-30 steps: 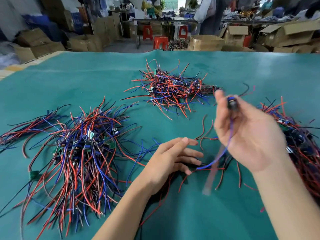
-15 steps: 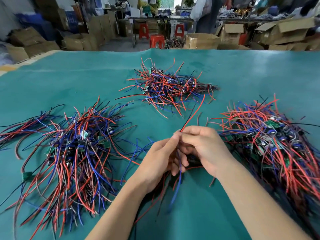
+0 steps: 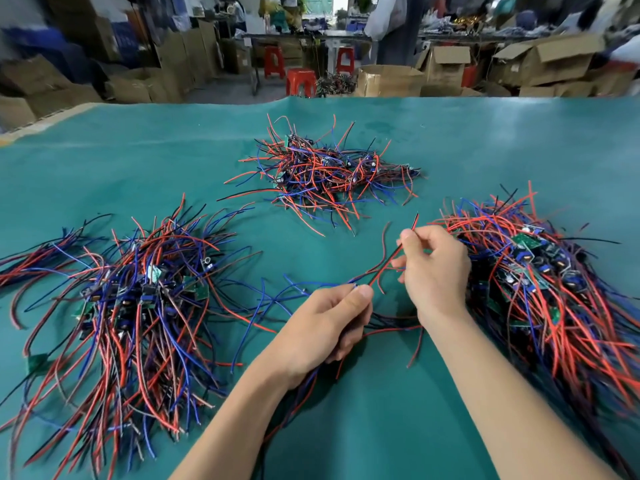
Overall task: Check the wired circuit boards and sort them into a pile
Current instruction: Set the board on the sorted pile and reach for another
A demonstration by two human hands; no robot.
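Observation:
Three heaps of small circuit boards with red, blue and black wires lie on the green table (image 3: pixel 104 161): a left pile (image 3: pixel 138 299), a far middle pile (image 3: pixel 325 171) and a right pile (image 3: pixel 540 271). My left hand (image 3: pixel 325 327) is closed around one wired board near the table's middle; the board itself is hidden in the palm. Its red and black wire pair (image 3: pixel 388 268) runs up to my right hand (image 3: pixel 433 268), whose thumb and fingers pinch it near the tip. Loose wires trail under both hands.
Cardboard boxes (image 3: pixel 388 81), red stools (image 3: pixel 301 81) and other work tables stand beyond the far table edge. A person stands at the back. Bare green surface shows between the piles and near the front edge.
A second ago my right hand held a board raised at the right. It then met my left hand at the middle; now the hands have parted, stretching the red and black wires between them.

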